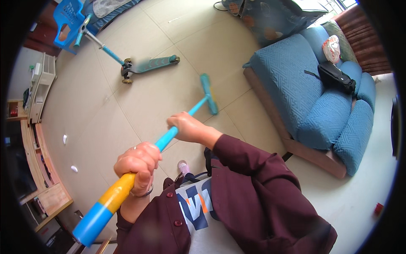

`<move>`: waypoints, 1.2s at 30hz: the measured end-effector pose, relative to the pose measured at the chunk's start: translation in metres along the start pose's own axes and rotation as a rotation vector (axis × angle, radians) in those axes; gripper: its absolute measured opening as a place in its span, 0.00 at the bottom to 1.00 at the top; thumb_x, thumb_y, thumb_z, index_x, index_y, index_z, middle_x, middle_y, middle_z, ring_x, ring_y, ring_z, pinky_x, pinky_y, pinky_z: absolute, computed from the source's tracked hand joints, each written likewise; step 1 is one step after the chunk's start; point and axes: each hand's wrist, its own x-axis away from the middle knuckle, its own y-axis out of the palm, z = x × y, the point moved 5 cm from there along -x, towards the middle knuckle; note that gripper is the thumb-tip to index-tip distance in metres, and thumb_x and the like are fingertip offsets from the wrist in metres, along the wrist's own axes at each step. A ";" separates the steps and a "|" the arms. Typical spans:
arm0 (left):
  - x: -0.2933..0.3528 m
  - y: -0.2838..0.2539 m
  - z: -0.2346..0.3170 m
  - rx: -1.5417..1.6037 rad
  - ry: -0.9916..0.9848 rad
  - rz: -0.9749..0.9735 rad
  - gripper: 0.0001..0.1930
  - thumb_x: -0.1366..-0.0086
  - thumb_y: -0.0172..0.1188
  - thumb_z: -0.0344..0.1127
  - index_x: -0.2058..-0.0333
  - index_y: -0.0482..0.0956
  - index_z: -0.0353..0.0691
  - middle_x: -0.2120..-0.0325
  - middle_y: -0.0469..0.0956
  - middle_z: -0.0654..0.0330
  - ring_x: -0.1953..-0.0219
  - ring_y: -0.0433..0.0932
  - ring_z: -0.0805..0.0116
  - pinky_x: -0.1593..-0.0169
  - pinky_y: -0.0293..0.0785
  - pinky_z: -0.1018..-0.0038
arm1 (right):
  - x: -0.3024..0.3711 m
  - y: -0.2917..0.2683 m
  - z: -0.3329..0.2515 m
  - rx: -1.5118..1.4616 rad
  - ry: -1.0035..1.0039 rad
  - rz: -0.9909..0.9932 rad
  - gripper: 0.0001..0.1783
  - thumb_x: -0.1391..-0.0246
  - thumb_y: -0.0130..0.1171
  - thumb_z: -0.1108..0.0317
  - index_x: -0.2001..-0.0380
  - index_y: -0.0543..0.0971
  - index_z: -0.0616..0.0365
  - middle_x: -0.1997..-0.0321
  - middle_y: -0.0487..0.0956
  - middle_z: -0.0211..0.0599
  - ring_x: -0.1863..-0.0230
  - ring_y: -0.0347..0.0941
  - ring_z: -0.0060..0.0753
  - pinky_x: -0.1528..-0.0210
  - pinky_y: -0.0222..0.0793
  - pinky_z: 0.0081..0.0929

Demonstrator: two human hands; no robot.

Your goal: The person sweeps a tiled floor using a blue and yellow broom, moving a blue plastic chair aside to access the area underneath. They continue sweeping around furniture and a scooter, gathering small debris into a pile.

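A blue long-handled broom (pixel 169 137) is held in both hands above the tiled floor (pixel 139 106). The left hand (pixel 137 163) is clamped around the handle at the yellow grip section, near the upper end. The right hand (pixel 188 127) is closed around the blue shaft further down, and is the hand nearer the broom head (pixel 209 94).

From the left hand, the long axis of the handle is seen to run away from the body and to the right, ending at the broom head, which lies crosswise on the floor beyond the right hand. The head rests on the tiles between the blue sofa (pixel 304 97) to its right and the child's scooter (pixel 139 63) lying to its left; it is apart from both.

A black bag (pixel 336 77) is noted on the sofa cushions. Two small white scraps (pixel 74 168) are seen on the floor well left of the broom; their kind cannot be made out. The bristle side of the head is not clearly visible. The upper tip of the handle is blurred by closeness.
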 end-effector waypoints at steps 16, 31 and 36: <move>-0.088 0.014 -0.114 0.007 -0.320 0.033 0.15 0.35 0.49 0.40 0.79 0.64 0.43 0.83 0.67 0.64 0.76 0.68 0.69 0.60 0.67 0.67 | -0.035 -0.074 0.125 0.068 0.147 -0.006 0.07 0.63 0.58 0.72 0.83 0.69 0.58 0.79 0.72 0.48 0.72 0.70 0.55 0.72 0.65 0.42; -0.264 -0.002 -0.158 0.206 -0.096 -0.307 0.19 0.40 0.57 0.44 0.85 0.63 0.44 0.91 0.63 0.68 0.87 0.61 0.74 0.74 0.64 0.73 | -0.149 -0.191 0.166 0.158 0.089 0.024 0.12 0.63 0.64 0.66 0.82 0.69 0.58 0.79 0.72 0.44 0.72 0.71 0.51 0.71 0.66 0.42; -0.337 0.013 -0.182 0.288 -0.077 -0.402 0.21 0.40 0.57 0.44 0.87 0.62 0.45 0.93 0.63 0.68 0.89 0.63 0.74 0.77 0.66 0.75 | -0.170 -0.245 0.179 0.236 0.194 0.104 0.10 0.63 0.62 0.70 0.82 0.69 0.57 0.80 0.72 0.42 0.71 0.71 0.51 0.71 0.66 0.43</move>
